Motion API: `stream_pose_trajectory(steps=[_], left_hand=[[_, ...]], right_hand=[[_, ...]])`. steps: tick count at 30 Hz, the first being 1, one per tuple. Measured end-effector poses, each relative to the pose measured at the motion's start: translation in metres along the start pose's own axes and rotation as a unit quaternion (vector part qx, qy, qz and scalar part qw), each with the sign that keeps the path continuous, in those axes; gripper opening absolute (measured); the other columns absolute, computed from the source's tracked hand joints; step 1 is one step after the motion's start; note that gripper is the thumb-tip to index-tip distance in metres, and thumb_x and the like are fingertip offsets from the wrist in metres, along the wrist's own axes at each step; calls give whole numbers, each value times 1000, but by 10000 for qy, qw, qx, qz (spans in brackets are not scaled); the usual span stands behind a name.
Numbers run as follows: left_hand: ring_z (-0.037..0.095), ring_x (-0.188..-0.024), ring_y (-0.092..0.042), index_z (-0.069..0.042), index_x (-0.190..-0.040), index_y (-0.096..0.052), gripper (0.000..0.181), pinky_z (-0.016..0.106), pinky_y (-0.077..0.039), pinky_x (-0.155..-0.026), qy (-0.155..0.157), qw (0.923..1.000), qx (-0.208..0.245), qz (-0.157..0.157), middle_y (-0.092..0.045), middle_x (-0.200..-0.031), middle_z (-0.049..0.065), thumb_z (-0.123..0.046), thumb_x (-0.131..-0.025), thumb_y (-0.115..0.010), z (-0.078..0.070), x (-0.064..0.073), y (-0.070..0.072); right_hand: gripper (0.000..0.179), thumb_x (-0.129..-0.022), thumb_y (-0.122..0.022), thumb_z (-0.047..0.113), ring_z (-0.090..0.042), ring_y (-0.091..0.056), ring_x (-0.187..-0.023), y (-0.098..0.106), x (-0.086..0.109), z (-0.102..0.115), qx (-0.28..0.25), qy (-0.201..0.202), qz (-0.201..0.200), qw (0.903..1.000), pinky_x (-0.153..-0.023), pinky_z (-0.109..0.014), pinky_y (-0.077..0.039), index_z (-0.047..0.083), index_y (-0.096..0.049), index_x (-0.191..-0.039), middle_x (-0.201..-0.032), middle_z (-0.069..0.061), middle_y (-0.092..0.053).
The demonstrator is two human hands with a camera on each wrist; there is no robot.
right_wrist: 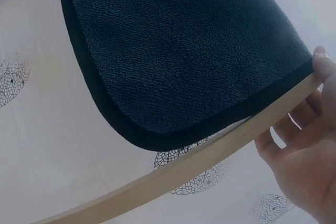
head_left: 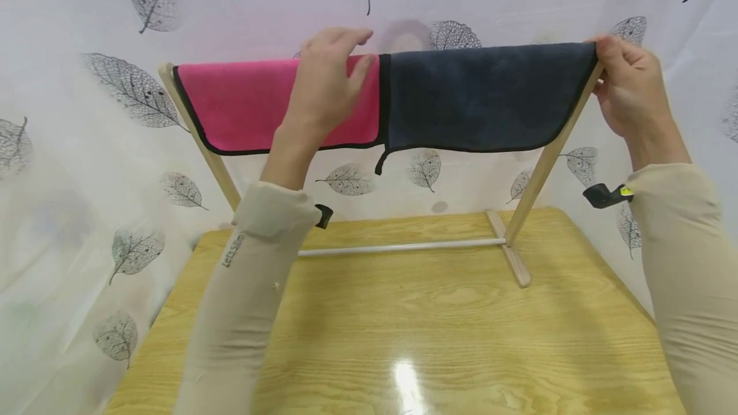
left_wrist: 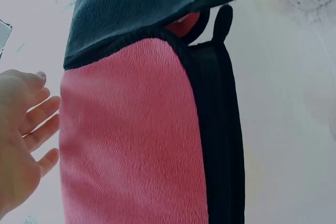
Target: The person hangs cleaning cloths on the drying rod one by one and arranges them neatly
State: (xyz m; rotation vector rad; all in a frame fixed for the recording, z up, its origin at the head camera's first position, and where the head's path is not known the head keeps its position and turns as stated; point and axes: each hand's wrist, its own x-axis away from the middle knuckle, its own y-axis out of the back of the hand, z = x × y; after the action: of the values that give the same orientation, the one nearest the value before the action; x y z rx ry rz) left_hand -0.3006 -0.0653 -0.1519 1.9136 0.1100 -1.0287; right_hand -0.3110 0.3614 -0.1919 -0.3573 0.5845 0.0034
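Observation:
A pink towel point(head_left: 242, 104) and a dark blue towel point(head_left: 490, 98), both with black edging, hang side by side over the top of a wooden rack. Their inner edges meet near the middle, where a black loop point(head_left: 382, 162) dangles. My left hand point(head_left: 328, 85) is raised before the pink towel, fingers loosely bent and holding nothing. The left wrist view shows this hand point(left_wrist: 21, 140) beside the pink cloth's fold. At the rack's upper right corner, my right hand point(head_left: 637, 85) pinches the blue towel's outer edge, its thumb on the cloth and other fingers behind the wooden leg point(right_wrist: 210, 161).
The rack's slanting legs, such as the right leg point(head_left: 539, 171), stand on a wood-grain table point(head_left: 438, 325). A white rod point(head_left: 403, 248) runs low between them, and a wooden foot point(head_left: 513, 261) lies at right. Behind hangs a white leaf-printed curtain point(head_left: 69, 210).

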Motion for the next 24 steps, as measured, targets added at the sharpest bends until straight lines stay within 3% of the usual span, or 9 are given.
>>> stream_pose_trajectory(steps=[14,24], left_hand=[[18,-134,-52,-7,-141,-63,39,22,-33,-114,-54,9979,373,-525,-63,-139,9,-19,-105,-62,21,23,21],[20,-134,-53,-5,-139,-64,38,26,-33,-116,-111,9971,365,-652,-64,-138,11,-18,-104,-64,36,45,28]], right_hand=[[34,-97,-67,11,-25,-62,-80,0,-2,0,-369,-27,-64,9993,-69,-28,-52,-19,-66,-112,-93,-17,-63],[34,-98,-67,12,-25,-61,-82,0,-4,-2,-327,-124,-127,9993,-70,-28,-53,-18,-67,-113,-95,-16,-62]])
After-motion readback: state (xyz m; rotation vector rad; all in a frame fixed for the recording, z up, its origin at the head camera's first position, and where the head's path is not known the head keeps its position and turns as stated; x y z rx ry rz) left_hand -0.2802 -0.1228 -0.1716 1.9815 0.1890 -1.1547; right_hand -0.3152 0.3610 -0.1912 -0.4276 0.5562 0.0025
